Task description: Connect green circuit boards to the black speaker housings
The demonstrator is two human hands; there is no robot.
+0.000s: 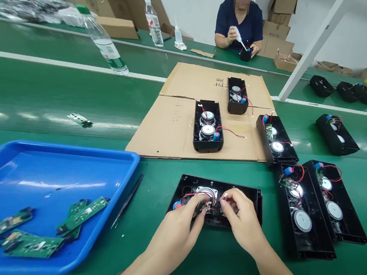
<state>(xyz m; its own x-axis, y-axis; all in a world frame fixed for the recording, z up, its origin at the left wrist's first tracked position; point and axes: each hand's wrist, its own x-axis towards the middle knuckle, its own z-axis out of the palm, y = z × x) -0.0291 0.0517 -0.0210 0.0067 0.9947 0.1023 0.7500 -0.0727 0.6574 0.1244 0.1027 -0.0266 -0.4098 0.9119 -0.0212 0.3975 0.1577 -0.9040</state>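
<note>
A black speaker housing lies crosswise on the green table in front of me, with a round speaker, red wires and a blue capacitor inside. Over its middle, my left hand is closed on a small dark circuit board, mostly covered by the fingers. My right hand is just to the right, above the same housing, thumb and forefinger pinching a small white connector. Some wires run between the two hands. Part of the housing's inside is hidden behind my fingers.
A blue tray with several green boards stands left, with black tweezers beside it. Two housings sit on cardboard; more stand at right, including a near one. Across the table, a person holds a white bottle. A metal post rises at right.
</note>
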